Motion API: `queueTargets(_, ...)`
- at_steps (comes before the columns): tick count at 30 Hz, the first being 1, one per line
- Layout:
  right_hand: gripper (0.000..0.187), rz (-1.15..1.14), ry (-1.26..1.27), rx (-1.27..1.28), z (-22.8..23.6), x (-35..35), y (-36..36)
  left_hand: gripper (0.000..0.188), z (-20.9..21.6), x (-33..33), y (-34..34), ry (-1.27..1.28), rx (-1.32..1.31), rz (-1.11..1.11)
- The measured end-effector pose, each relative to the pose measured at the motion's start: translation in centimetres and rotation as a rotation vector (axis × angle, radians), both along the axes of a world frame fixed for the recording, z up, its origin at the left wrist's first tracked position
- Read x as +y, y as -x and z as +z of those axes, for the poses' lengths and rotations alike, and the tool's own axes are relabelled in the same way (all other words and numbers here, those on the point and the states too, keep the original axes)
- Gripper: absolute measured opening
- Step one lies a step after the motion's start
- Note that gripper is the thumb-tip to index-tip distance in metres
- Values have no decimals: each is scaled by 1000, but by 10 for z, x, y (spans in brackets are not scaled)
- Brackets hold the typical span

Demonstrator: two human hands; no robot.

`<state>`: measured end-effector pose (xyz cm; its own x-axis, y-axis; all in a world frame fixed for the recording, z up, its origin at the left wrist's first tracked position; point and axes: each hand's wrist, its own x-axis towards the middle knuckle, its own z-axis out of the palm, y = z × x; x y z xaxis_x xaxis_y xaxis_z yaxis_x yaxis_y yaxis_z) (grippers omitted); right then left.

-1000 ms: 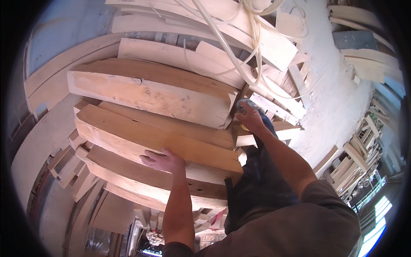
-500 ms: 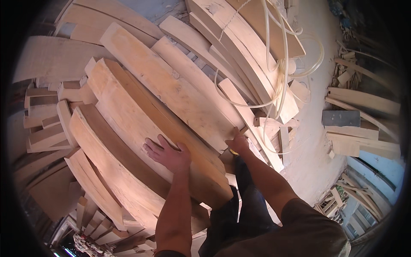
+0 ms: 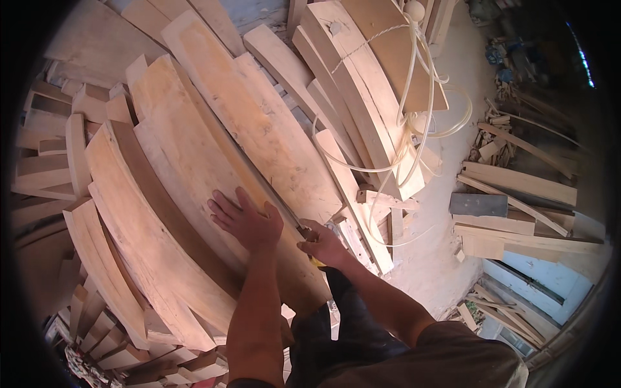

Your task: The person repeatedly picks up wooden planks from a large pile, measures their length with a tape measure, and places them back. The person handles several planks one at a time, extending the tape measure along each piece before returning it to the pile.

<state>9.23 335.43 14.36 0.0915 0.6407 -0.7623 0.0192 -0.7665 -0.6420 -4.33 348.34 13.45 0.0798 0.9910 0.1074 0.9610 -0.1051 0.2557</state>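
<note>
My left hand (image 3: 249, 220) lies on a long, curved wooden piece (image 3: 184, 139), palm down with its fingers spread. Close by on the right, my right hand (image 3: 321, 247) has its fingers curled round a small dark and yellow object (image 3: 316, 261). Most of that object is covered by the hand, so its kind does not show. The hand is at the right edge of the same curved piece, near its close end. Alongside on the right is another broad wooden piece (image 3: 259, 123) with orange-tinted patches.
More curved wooden pieces (image 3: 145, 194) are stacked to the left. A clear hose (image 3: 414, 123) loops over thick timbers (image 3: 362, 90) at the upper right. Beyond the pale floor (image 3: 427, 258), boards and a dark grey block (image 3: 479, 204) lie at the right.
My right hand has come leftward and closer to my left hand, bringing the small object to the curved piece's edge. My left hand stays flat on the wood; the whole view has shifted.
</note>
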Motion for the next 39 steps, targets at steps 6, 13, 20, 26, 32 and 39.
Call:
queueTargets(6, 61, 273, -58, -185, 20, -13, 31, 69, -7, -4, -3, -40, 24, -28)
queueTargets(13, 64, 119, 219, 0, -8, -35, -29, 66, -12, -4, -2, -70, 77, -36)
queueTargets(20, 68, -59, 337, -337, -97, -115, -121, 62, -13, -2, -8, -55, 108, -34)
queueTargets(26, 63, -4, 420, -476, -99, -143, -188, 63, -19, -6, -4, -101, 66, -44)
queueTargets(32, 63, 170, 321, -250, -75, -113, -156, 66, -29, -3, -3, -145, 38, -85)
queueTargets(39, 69, 568, 6, -198, -38, -54, -73, 64, -40, -3, 18, -142, 31, -116)
